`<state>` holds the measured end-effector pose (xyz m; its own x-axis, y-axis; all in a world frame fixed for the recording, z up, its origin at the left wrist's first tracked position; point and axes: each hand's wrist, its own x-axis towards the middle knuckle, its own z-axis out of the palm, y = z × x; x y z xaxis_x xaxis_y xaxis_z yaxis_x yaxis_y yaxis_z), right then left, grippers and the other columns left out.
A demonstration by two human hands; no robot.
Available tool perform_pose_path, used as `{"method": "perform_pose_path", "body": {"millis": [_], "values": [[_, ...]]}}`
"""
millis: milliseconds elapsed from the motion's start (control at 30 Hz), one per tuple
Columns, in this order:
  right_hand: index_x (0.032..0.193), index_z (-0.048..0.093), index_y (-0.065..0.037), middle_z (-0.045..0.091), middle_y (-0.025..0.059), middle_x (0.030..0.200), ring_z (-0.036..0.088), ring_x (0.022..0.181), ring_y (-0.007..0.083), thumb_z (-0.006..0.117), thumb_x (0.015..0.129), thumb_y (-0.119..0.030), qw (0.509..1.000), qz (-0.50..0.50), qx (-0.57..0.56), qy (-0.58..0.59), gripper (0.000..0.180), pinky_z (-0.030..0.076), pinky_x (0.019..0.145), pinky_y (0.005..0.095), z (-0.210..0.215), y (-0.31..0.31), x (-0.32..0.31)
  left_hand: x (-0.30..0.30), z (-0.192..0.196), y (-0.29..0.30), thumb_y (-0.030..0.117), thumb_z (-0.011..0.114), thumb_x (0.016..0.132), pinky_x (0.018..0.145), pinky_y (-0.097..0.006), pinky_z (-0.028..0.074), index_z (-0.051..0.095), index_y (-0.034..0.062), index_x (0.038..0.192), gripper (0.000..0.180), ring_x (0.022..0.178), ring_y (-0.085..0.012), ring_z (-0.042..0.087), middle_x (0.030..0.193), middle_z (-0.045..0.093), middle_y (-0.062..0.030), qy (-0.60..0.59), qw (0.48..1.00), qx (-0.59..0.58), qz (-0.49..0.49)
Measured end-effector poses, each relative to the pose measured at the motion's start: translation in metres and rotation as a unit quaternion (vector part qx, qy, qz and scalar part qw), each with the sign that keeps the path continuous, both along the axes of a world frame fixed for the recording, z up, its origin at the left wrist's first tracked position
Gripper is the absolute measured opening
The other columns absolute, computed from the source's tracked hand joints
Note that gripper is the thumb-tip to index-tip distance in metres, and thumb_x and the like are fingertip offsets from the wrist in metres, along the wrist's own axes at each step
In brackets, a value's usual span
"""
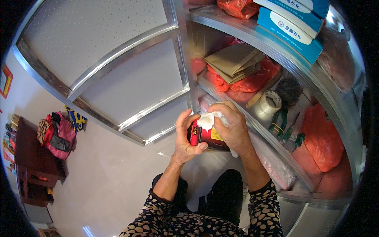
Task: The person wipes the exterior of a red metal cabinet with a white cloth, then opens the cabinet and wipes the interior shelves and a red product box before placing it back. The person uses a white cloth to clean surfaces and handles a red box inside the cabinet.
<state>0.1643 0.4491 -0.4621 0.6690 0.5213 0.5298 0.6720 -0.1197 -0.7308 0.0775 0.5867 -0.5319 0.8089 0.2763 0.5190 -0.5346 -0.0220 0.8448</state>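
Note:
A red and black container with yellow labels is held up in front of me, beside the open cabinet. My left hand grips its left end, with the thumb along the near side. A crumpled white tissue or cloth is bunched in my right hand, which presses it against the top and right of the container. My right fingers hide part of the container, so its full shape cannot be made out.
Cabinet shelves at right hold brown folded paper, red plastic bags, a tape roll and green-handled pliers. Blue-and-white boxes stand above. A metal-framed door swings out at left. Clothes hang by a dark wooden desk.

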Motion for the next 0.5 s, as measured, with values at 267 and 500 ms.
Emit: {"method": "perform_pose_path", "body": {"millis": [267,500], "values": [[0.104,0.059,-0.008,0.055,0.0158,0.108,0.053,0.101,0.0343,0.056,0.074,-0.004,0.98,-0.081,0.085,-0.158,0.03,0.039,0.088,0.0454,-0.011,-0.003,-0.005,0.004,0.008,-0.005,0.05,0.076,0.067,0.092,-0.036,0.039,0.02,0.0073,0.136,0.099,0.106,-0.0249,0.049,0.117,0.048,-0.0168,0.026,0.998,-0.004,0.057],[0.103,0.061,-0.011,0.054,0.0137,0.113,0.055,0.099,0.0325,0.056,0.076,-0.008,0.988,0.001,-0.014,-0.154,0.028,0.041,0.083,0.0443,-0.005,0.001,-0.007,0.003,0.001,-0.003,0.036,0.081,0.065,0.097,-0.036,0.036,0.027,0.0048,0.13,0.09,0.11,-0.0226,0.046,0.119,0.046,-0.0129,-0.027,0.998,-0.006,0.053]]}}
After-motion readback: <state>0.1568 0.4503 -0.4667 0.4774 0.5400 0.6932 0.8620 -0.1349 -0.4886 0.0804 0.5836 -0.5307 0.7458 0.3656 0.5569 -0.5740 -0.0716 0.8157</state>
